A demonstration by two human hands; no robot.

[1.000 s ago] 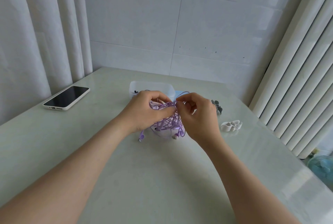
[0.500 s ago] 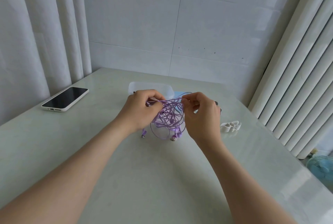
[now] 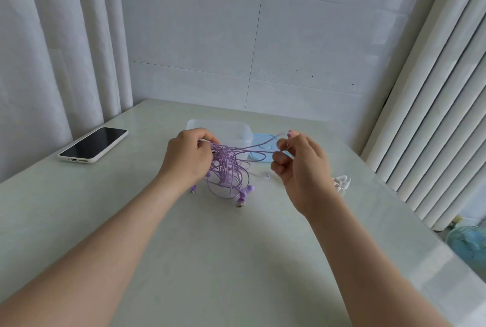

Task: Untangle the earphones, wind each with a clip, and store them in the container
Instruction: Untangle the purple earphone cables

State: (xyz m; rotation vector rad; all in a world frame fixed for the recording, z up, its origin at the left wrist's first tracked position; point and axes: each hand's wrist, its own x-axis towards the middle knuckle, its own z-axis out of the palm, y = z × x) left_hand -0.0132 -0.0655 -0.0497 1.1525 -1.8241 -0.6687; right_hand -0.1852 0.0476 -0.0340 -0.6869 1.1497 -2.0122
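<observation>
The hands, bunched close together over the knot a second ago, now stand apart. The right hand (image 3: 302, 169) has drawn off to the right with a few purple strands pinched between thumb and fingertips, and those strands run taut back across to the left hand (image 3: 188, 158). The left hand grips the top of the tangled earphones (image 3: 228, 169), fingers curled round the gathered cords. The rest of the bundle hangs below it, loops and earbuds reaching the table (image 3: 236, 261) at centre.

Just beyond the hands sits the clear container (image 3: 218, 129), uncovered, with a pale blue lid (image 3: 259, 154) lying flat to its right under the stretched strands. White clips (image 3: 341, 183) lie on the table to the right of the right hand, and a phone (image 3: 93, 145) rests well off to the left (screen dark).

The spread suggests one cord is starting to separate from the mass, yet the bundle looks mostly knotted. I judge the task is at an early stage: untangling is under way, with no winding or storing done. Pulling harder may tighten the knot; feeding loops back through looks safer
</observation>
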